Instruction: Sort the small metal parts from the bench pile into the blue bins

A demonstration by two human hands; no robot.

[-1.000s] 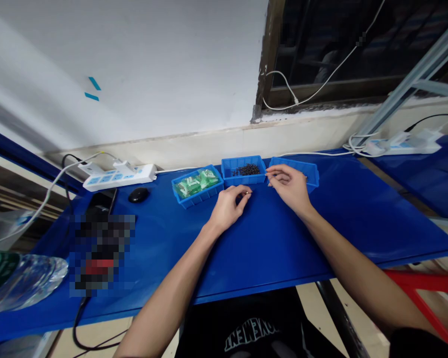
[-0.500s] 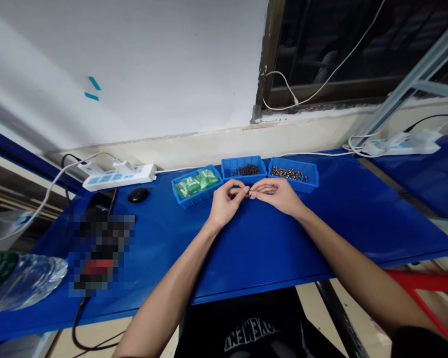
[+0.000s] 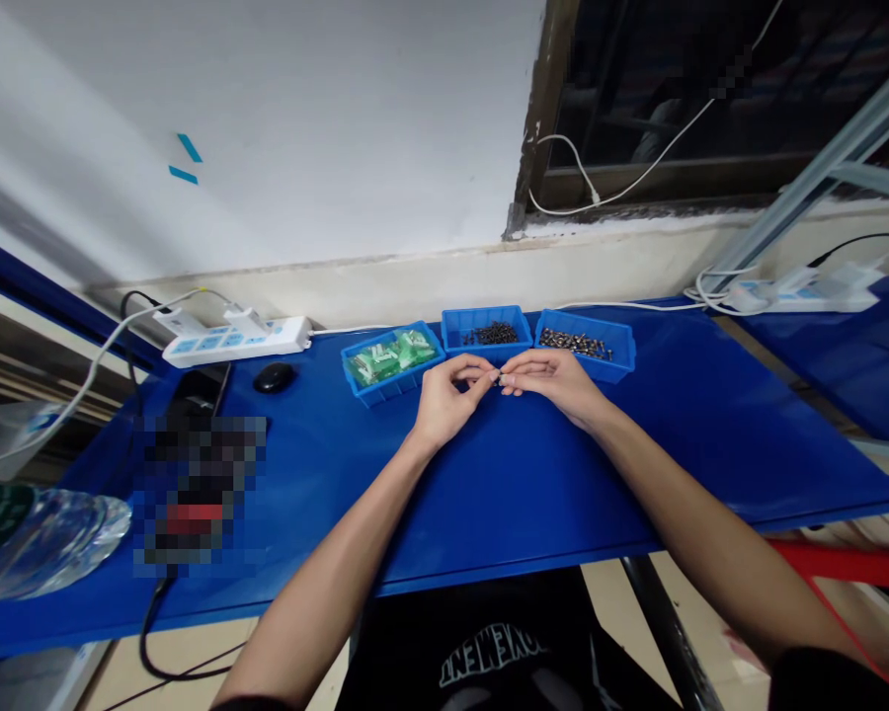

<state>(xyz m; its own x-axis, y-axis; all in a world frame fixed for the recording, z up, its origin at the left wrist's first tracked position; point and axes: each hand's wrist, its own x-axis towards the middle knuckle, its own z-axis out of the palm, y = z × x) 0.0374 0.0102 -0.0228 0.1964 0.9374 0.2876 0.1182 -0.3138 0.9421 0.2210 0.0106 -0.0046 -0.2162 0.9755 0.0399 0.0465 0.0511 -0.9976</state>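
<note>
My left hand and my right hand meet fingertip to fingertip over the blue table, just in front of the bins. Both are closed in a pinch on a small metal piece, mostly hidden by the fingers, so its exact kind does not show. Behind the hands stands a blue bin with dark screws. To its right another blue bin holds shiny screw-like metal parts. A third blue bin at the left contains green-and-white packets.
A black mouse and a white power strip lie left of the bins. Further left are a blurred-out device with a cable and a clear water bottle. Another power strip sits at the far right beside a metal post.
The hands stay together at nearly the same spot. The right fingers have shifted slightly around the small metal piece. The camera view has moved a little.
</note>
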